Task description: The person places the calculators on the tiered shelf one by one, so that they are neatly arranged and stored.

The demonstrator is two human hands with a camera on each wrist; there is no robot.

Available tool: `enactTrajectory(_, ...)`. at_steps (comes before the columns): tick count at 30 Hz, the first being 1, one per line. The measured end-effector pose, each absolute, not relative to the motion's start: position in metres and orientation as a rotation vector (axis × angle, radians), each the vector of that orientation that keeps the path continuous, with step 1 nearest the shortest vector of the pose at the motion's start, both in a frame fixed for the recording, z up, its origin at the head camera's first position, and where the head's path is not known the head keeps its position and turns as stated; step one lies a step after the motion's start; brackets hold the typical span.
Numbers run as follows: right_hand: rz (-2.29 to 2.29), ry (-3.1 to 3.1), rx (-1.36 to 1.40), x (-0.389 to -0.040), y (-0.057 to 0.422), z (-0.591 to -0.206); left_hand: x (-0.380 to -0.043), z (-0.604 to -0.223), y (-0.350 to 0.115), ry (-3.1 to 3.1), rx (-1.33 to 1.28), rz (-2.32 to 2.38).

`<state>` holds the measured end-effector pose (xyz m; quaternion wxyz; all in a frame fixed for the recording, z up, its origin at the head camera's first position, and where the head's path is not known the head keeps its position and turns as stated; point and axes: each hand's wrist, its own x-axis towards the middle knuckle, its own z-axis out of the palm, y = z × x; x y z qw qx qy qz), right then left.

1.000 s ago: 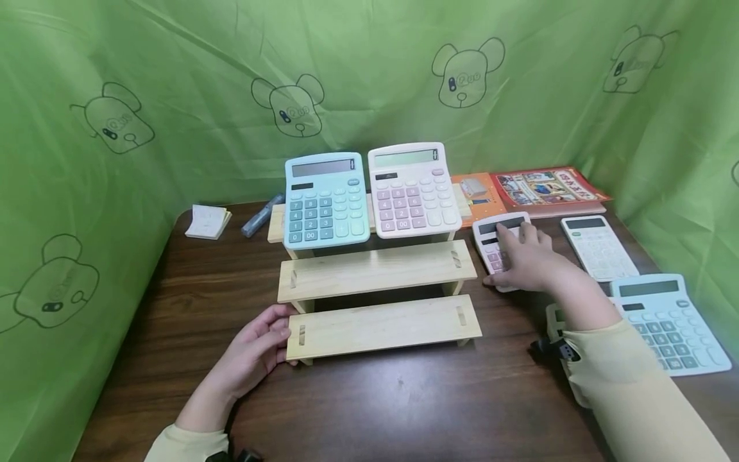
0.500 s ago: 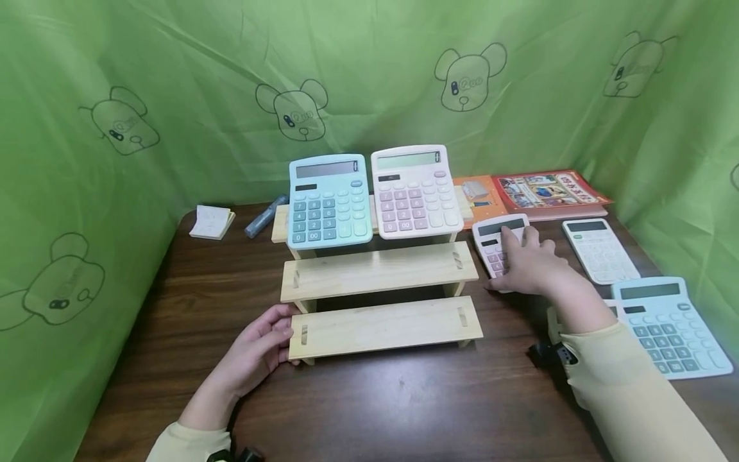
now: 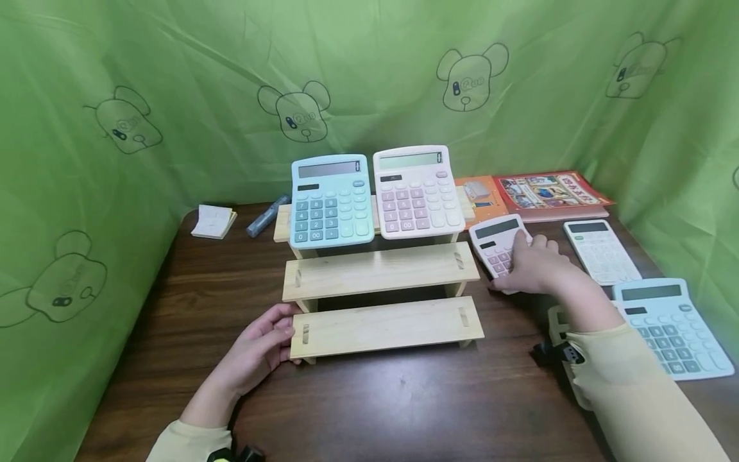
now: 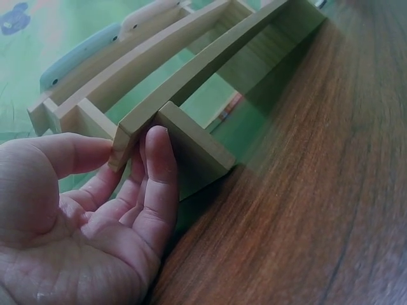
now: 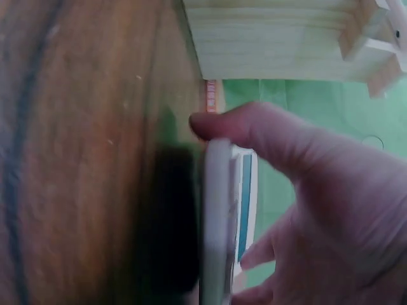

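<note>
My right hand (image 3: 537, 264) grips a small pink-and-white calculator (image 3: 496, 255) to the right of the stepped wooden rack (image 3: 381, 271). The thumb is at its lower left side and the other fingers at its right; the hand hides part of the keys. In the right wrist view the calculator (image 5: 216, 210) shows edge-on. My left hand (image 3: 260, 350) pinches the left end of the lowest shelf (image 4: 137, 124) between thumb and fingers. A blue calculator (image 3: 331, 202) and a larger pink-and-white one (image 3: 419, 192) lean side by side on the top step.
At the right lie a white calculator (image 3: 603, 251) and another blue calculator (image 3: 672, 327), with one more partly under my right sleeve (image 3: 629, 385). Behind are a red book (image 3: 551, 191) and an orange booklet (image 3: 482, 199). Notepaper (image 3: 212, 221) and a blue-grey stick (image 3: 268, 216) lie back left.
The small pink-and-white calculator has turned slightly, its top shifting left, with my right fingers drawn in along its right side. My left hand keeps its hold on the shelf.
</note>
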<state>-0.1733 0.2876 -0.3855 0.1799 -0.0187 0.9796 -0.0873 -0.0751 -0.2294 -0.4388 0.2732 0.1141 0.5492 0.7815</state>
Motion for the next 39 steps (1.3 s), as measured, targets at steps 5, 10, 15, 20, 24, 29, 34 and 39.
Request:
enactTrajectory(5,-0.362,2.762,-0.174,-0.167,0.295,-0.367,-0.074,-0.441,-0.23,1.473,0.318,2.109)
enactTrajectory(10,-0.383,2.764,-0.345,-0.151,0.302,-0.335,-0.075,-0.441,-0.23,1.472,0.315,2.1)
enactTrajectory(15,-0.381,2.802,-0.477,-0.128,0.301,-0.319,-0.075,-0.439,-0.231,1.491,0.285,2.087)
enactTrajectory(20,-0.434,2.907,-0.54,-0.105,0.298,-0.312,-0.08,-0.437,-0.229,1.509,0.296,2.091)
enactTrajectory(24,-0.508,2.969,-0.705,-0.087,0.289,-0.313,-0.078,-0.437,-0.228,1.505,0.287,2.099)
enactTrajectory(29,-0.484,3.029,-0.897,-0.074,0.272,-0.314,-0.078,-0.438,-0.228,1.505,0.284,2.119)
enactTrajectory(34,-0.458,3.047,-0.991,-0.071,0.249,-0.311,-0.077,-0.44,-0.228,1.533,0.3,2.125)
enactTrajectory(39,-0.341,3.064,-0.982,-0.069,0.224,-0.311,-0.076,-0.439,-0.228,1.551,0.273,2.127)
